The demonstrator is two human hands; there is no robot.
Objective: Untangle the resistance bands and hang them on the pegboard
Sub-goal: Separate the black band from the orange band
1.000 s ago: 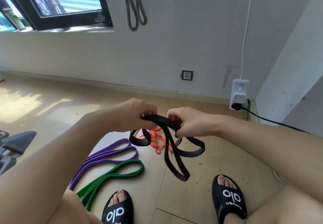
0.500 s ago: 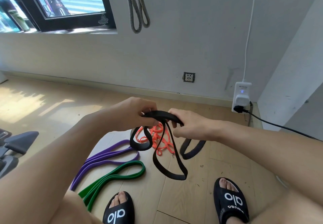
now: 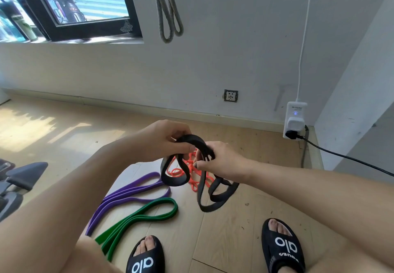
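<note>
Both hands have closed in on each other since a second ago: my left hand (image 3: 164, 142) pinches the top fold of the black resistance band (image 3: 193, 167), and my right hand (image 3: 221, 160), which held it further out, now grips the same bunch right against the left, fingers curled round it. Below that black band the loops have shifted too; one hangs under the left hand, two droop lower toward the floor, so I judge the knot is loosening but not yet free. Behind the black band, on the floor, lies the orange band (image 3: 187, 173), tangled on itself. Left of the black band lie the purple band (image 3: 130, 194) and green band (image 3: 136, 219), already straightened. Above it a grey band (image 3: 168, 14) hangs on the wall; no pegboard shows.
</note>
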